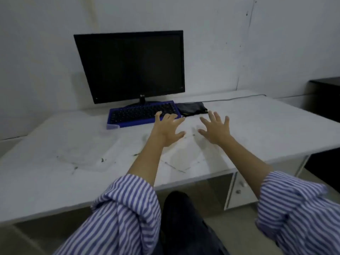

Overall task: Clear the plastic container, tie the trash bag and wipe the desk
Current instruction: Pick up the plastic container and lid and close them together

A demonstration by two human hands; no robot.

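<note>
A clear plastic container (86, 153) lies open on the white desk (257, 129) at the left, with small green scraps on and around it. A second clear piece (181, 162) lies near the front edge under my forearms. A folded black bag or cloth (193, 108) rests beside the keyboard; I cannot tell which it is. My left hand (168, 129) and my right hand (215, 129) hover over the desk's middle, fingers spread, holding nothing.
A black monitor (132, 67) stands at the back against the wall, with a blue-framed keyboard (141, 113) in front of it. A cable (239, 97) runs along the back right. A dark cabinet (325, 96) stands to the right of the desk.
</note>
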